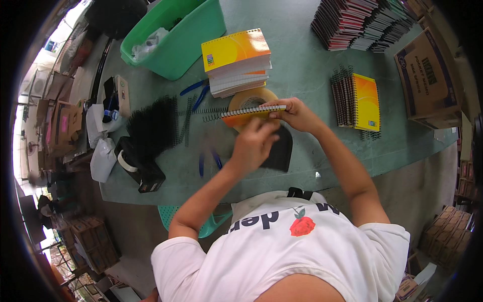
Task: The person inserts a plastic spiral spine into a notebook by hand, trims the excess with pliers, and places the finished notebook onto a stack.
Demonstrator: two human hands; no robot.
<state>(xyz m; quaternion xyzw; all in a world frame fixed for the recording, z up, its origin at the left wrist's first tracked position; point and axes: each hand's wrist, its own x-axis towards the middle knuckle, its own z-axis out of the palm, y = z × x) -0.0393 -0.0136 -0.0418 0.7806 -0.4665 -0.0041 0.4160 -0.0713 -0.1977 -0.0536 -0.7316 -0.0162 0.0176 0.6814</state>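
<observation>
A small yellow-orange notebook (236,121) is held on edge above the table, with a black spiral coil (214,116) running along its punched edge and sticking out past its left end. My right hand (293,116) grips the notebook's right end between thumb and fingers. Against its near face is my left hand (254,143), fingers curled and blurred by motion. Behind the notebook lies a roll of tape (246,95); a flat black piece (280,151) shows below it. Loose black coils (153,126) form a heap to the left.
Yellow-covered pads (236,48) are stacked beyond the tape, beside blue-handled pliers (193,89) and a green bin (173,38). On the right stand bound yellow notebooks (366,100), a cardboard box (427,75) and tall notebook stacks (352,22). A black tape dispenser (138,166) sits left.
</observation>
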